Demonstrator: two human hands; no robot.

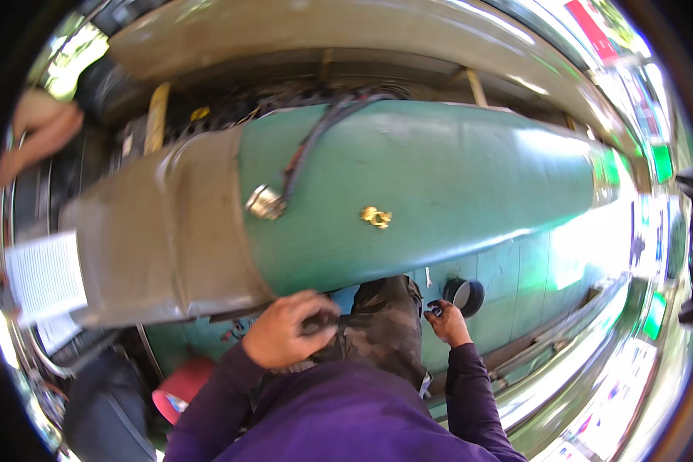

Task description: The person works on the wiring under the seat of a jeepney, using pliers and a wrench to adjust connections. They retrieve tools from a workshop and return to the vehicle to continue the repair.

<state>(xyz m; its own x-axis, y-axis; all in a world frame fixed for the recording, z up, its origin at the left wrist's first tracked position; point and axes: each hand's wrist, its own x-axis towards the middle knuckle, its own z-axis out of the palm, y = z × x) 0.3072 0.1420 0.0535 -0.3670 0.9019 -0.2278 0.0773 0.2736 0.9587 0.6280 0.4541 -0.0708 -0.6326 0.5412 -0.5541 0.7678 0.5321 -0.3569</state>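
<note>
Over the near edge of a long bench seat covered in green (439,169) and brown (131,231), my left hand (289,331) is curled with a dark thing in its fingers, too blurred to name. My right hand (449,323) is lower, beside my right leg, its fingers closed round something small and dark that I cannot make out. A round dark container (464,296) sits just beyond that hand. On the green cover lie a silvery metal cylinder (266,202), a dark cable (308,150) reaching up from it, and a small cluster of gold-coloured metal pieces (376,217).
At the far left are another person's bare arm (46,127) and a lined sheet of paper (48,277). A brown padded backrest (323,35) runs behind the bench. Near my left side are a dark chair (108,408) and a red rounded object (185,389). The floor (508,285) is green.
</note>
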